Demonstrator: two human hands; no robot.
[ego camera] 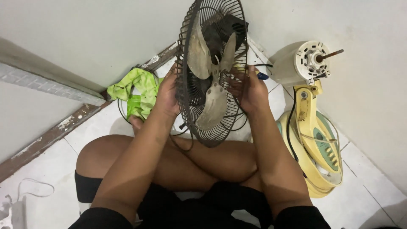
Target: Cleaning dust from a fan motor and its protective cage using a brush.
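1. Head view, centre of the frame: I hold a dark wire fan cage [212,72] upright above my crossed legs, its edge turned toward me. It fills the upper middle of the picture, and its lower rim hangs just over my knees.
2. Inside the cage sits a dusty three-blade fan blade [210,85], greyish, with one blade pointing down.
3. My left hand [167,95] is pressed against the left side of the cage, fingers curled onto the wires and closed on the rim.
4. My right hand [250,91] grips the right side of the cage, fingers spread across the wires and hooked into them.
5. Left of centre, behind my left hand, a green cloth [135,91] lies crumpled on the white tile floor [51,165] near the wall.
6. Right side of the frame: a cream fan motor [303,63] with a bare shaft sits atop a yellow fan stand [316,140], which lies tilted on the floor just beside my right forearm.
7. Lower left corner: a white cord [32,188] loops on the tiles.
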